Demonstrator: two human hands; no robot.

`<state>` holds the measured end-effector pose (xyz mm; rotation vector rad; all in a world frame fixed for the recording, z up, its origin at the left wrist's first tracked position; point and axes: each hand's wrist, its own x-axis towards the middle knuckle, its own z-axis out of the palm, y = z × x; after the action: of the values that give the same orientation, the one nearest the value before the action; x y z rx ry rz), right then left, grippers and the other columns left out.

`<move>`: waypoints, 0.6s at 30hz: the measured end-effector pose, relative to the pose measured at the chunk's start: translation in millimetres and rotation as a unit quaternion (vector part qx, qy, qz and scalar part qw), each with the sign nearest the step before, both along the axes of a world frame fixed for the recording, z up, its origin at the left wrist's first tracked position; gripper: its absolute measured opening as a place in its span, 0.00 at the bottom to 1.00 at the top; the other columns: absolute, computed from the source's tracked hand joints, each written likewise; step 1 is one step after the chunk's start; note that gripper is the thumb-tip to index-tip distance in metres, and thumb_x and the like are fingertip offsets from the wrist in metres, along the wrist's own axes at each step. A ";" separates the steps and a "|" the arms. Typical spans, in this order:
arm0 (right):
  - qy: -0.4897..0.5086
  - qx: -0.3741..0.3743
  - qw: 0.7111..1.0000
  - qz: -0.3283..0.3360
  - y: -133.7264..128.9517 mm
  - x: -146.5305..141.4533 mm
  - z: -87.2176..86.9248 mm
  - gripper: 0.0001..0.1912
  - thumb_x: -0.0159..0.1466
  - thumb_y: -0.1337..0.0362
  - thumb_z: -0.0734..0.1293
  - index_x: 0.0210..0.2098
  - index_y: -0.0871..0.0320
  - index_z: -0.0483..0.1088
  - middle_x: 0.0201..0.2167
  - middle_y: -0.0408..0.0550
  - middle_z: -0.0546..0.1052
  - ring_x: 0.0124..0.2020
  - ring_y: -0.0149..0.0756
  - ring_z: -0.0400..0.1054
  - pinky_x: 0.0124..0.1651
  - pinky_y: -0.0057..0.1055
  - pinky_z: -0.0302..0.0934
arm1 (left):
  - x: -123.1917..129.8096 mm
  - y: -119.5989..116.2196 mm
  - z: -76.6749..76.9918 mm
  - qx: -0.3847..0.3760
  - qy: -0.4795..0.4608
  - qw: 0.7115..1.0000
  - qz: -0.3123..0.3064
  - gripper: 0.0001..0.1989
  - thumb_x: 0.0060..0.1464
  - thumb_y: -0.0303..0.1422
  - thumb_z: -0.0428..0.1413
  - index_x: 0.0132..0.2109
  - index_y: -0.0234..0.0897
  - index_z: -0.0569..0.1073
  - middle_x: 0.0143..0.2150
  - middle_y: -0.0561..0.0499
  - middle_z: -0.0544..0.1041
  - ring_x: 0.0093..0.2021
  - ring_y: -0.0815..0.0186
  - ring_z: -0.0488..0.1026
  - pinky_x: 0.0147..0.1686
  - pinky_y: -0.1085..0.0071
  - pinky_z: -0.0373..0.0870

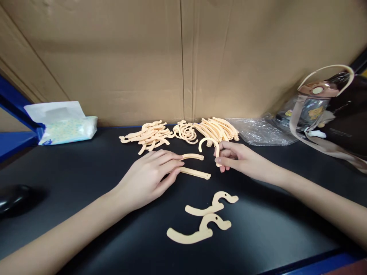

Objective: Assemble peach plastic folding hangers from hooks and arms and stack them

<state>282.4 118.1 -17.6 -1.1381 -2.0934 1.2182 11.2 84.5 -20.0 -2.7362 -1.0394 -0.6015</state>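
Observation:
My left hand (156,173) is closed on the left ends of two beige strips, a slightly curved one (193,156) and a straighter one (196,173) below it. Between the thumb and fingers of my right hand (233,157) is a beige hook-shaped piece (208,141), its curved end pointing left. Two joined swan-like shapes lie nearer to me, an upper one (204,210) and a lower one (189,236), touching each other. Behind my hands are a pile of mixed curved pieces (153,133), a small pile of hooks (185,131) and a pile of long strips (218,129).
A tissue pack (69,128) stands at the back left, and a black mouse (14,196) lies at the left edge. Clear plastic film (263,130) and a bottle with a strap (312,103) are at the back right, beside a dark bag (349,118). Cardboard (120,61) walls the back.

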 end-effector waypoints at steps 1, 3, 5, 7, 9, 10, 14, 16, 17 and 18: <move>0.002 -0.003 1.000 -0.001 0.3 -0.5 -0.3 0.11 0.64 0.57 0.64 0.34 0.57 0.60 0.25 0.42 0.73 0.29 0.32 0.67 0.35 0.30 0.59 | -0.3 0.8 -0.3 -0.011 -0.001 1.000 0.011 0.14 0.65 0.32 0.45 0.46 0.36 0.75 0.47 0.48 0.78 0.48 0.61 0.73 0.48 0.64 0.68; 0.004 -0.001 1.000 -0.001 -0.2 -2.2 -0.4 0.11 0.64 0.57 0.64 0.33 0.57 0.60 0.25 0.43 0.73 0.29 0.32 0.68 0.35 0.30 0.60 | -0.6 1.1 -1.2 -0.031 -0.007 0.999 0.038 0.15 0.65 0.33 0.44 0.44 0.36 0.75 0.44 0.48 0.79 0.44 0.61 0.74 0.45 0.64 0.68; 0.011 0.004 1.000 0.000 -1.5 -4.4 -0.4 0.11 0.64 0.57 0.64 0.32 0.57 0.61 0.25 0.43 0.73 0.30 0.32 0.68 0.36 0.31 0.61 | -1.7 0.7 -2.3 -0.050 -0.018 0.996 0.068 0.16 0.66 0.35 0.43 0.42 0.36 0.75 0.41 0.49 0.79 0.40 0.62 0.74 0.40 0.65 0.69; 0.022 0.002 1.000 0.004 -3.1 -6.2 -0.6 0.11 0.64 0.58 0.64 0.31 0.58 0.61 0.25 0.43 0.73 0.31 0.32 0.69 0.37 0.30 0.62 | -4.1 0.3 -2.4 -0.074 -0.040 0.992 0.098 0.15 0.65 0.36 0.44 0.42 0.38 0.74 0.39 0.50 0.78 0.37 0.64 0.74 0.36 0.68 0.68; 0.027 -0.004 1.000 0.008 -4.4 -7.0 -1.0 0.10 0.64 0.59 0.64 0.32 0.58 0.61 0.26 0.43 0.73 0.30 0.31 0.69 0.37 0.30 0.62 | -6.9 0.3 -0.6 -0.093 -0.064 0.986 0.123 0.13 0.65 0.37 0.45 0.43 0.40 0.73 0.40 0.52 0.77 0.36 0.66 0.74 0.33 0.70 0.67; 0.029 -0.004 1.000 0.009 -4.8 -7.1 -1.1 0.09 0.65 0.59 0.64 0.32 0.58 0.62 0.26 0.43 0.73 0.30 0.31 0.69 0.37 0.30 0.62 | -8.1 0.5 1.2 -0.092 -0.070 0.985 0.130 0.12 0.64 0.37 0.46 0.44 0.41 0.73 0.41 0.53 0.77 0.37 0.66 0.73 0.32 0.71 0.67; 0.032 0.001 0.999 0.003 -4.5 -6.1 -1.5 0.11 0.65 0.57 0.64 0.33 0.58 0.62 0.25 0.42 0.73 0.29 0.31 0.68 0.37 0.30 0.62 | -9.8 0.6 11.2 -0.014 0.000 0.996 0.088 0.10 0.61 0.39 0.51 0.43 0.41 0.73 0.38 0.52 0.75 0.39 0.63 0.71 0.35 0.68 0.66; 0.031 0.001 1.000 0.004 -3.8 -5.8 -1.8 0.12 0.65 0.56 0.65 0.34 0.58 0.62 0.25 0.42 0.73 0.29 0.31 0.68 0.37 0.30 0.62 | -8.8 -0.5 14.2 0.021 0.055 0.997 0.053 0.10 0.59 0.39 0.53 0.42 0.40 0.74 0.37 0.51 0.74 0.39 0.61 0.70 0.37 0.65 0.66; 0.030 0.001 1.000 0.005 -3.6 -5.9 -2.0 0.12 0.65 0.55 0.65 0.33 0.58 0.63 0.25 0.42 0.73 0.29 0.30 0.68 0.37 0.30 0.62 | -8.0 -1.3 14.7 0.030 0.074 0.996 0.045 0.09 0.59 0.38 0.53 0.41 0.40 0.75 0.37 0.50 0.74 0.39 0.60 0.69 0.37 0.65 0.66; 0.030 0.001 1.000 0.007 -3.4 -6.1 -2.2 0.13 0.65 0.55 0.65 0.33 0.58 0.63 0.25 0.42 0.73 0.29 0.30 0.68 0.37 0.30 0.62 | -7.2 -2.3 14.4 0.034 0.087 0.995 0.041 0.09 0.60 0.37 0.52 0.40 0.39 0.75 0.38 0.50 0.74 0.39 0.60 0.69 0.37 0.64 0.66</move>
<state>276.3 114.7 -19.8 -1.0738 -2.0605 1.2413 4.0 82.3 -5.6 -2.6179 -1.0633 -0.3716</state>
